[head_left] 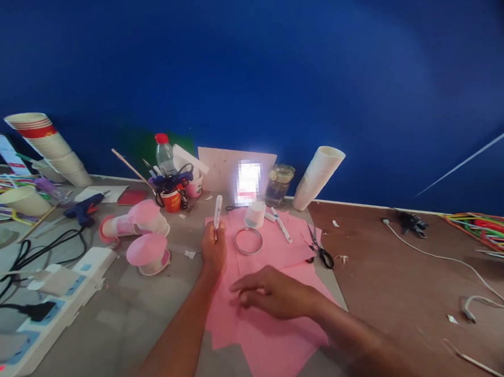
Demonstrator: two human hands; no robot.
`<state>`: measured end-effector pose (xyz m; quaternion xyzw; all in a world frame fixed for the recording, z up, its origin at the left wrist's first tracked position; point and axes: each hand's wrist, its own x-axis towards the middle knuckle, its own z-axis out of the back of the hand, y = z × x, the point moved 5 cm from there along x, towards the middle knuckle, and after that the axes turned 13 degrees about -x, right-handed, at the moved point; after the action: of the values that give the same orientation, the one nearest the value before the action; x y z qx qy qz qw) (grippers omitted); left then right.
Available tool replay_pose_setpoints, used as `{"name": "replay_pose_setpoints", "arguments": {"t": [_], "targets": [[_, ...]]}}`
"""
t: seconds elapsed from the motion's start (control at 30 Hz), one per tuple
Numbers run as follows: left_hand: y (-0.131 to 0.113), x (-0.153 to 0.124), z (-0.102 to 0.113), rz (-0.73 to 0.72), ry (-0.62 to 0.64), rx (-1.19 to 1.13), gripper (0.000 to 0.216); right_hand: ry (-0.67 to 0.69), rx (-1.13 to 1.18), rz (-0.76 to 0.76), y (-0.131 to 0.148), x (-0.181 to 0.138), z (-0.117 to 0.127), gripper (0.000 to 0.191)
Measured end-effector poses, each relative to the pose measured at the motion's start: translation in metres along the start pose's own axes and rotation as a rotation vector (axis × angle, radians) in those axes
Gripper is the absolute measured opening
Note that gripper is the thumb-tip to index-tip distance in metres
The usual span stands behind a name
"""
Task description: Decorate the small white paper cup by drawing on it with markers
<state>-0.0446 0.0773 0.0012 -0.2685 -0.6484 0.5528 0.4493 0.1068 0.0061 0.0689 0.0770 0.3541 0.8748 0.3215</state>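
My left hand (213, 249) is closed round the lower end of a white pen-like stick (217, 210), which points up and away. It hovers over the left edge of several pink paper sheets (282, 346). My right hand (270, 292) lies palm down on the pink paper with its fingers stretched out to the left, holding nothing. Just beyond both hands a tape ring (248, 240) lies on the paper. Black-handled scissors (321, 251) rest at the paper's right edge.
Pink-covered paper cups (149, 254) lie at left near a blue glue gun (85, 209) and a white power strip (50, 312). Stacks of paper cups (317, 176) lean at the back, beside a water bottle (164, 154) and a jar (279, 184). Coloured straws (491, 231) and a white cable (448, 262) lie at right.
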Motion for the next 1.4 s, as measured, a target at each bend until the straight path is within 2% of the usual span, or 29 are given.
{"name": "replay_pose_setpoints", "arguments": {"t": [0.1,0.13,0.2,0.3,0.37,0.47,0.57,0.7,0.87,1.03,1.4], "targets": [[-0.004,-0.004,-0.005,0.001,0.049,0.005,0.020,-0.394,0.026,-0.158,-0.016,-0.006,0.039,0.027],[-0.006,-0.007,-0.009,-0.001,0.114,0.012,0.019,-0.475,0.015,-0.182,-0.023,-0.004,0.046,0.031],[-0.012,-0.014,-0.020,-0.019,0.290,0.010,0.018,-0.526,0.029,-0.218,-0.038,0.009,0.048,0.043],[-0.022,-0.025,-0.032,-0.069,0.525,-0.031,0.021,-0.589,0.218,-0.201,-0.058,0.029,0.038,0.031],[-0.024,-0.028,-0.034,-0.039,0.582,-0.012,0.021,-0.669,0.408,-0.155,-0.068,0.036,0.034,0.024],[-0.026,-0.027,-0.033,-0.036,0.587,-0.025,0.027,-0.778,0.696,-0.125,-0.084,0.036,0.036,0.025],[-0.025,-0.027,-0.034,-0.032,0.591,-0.014,0.030,-0.805,0.860,-0.123,-0.096,0.037,0.038,0.029],[-0.020,-0.030,-0.035,0.010,0.534,-0.023,0.033,-0.789,0.920,-0.131,-0.103,0.040,0.033,0.032],[-0.018,-0.030,-0.031,-0.057,0.433,0.057,0.014,-0.738,0.982,-0.124,-0.101,0.042,0.022,0.035],[-0.016,-0.031,-0.030,-0.120,0.480,0.142,0.012,-0.684,0.983,-0.128,-0.095,0.043,0.015,0.035],[-0.031,-0.036,-0.036,-0.222,0.559,0.187,0.015,-0.762,0.881,-0.164,-0.098,0.038,0.015,0.037]]}}
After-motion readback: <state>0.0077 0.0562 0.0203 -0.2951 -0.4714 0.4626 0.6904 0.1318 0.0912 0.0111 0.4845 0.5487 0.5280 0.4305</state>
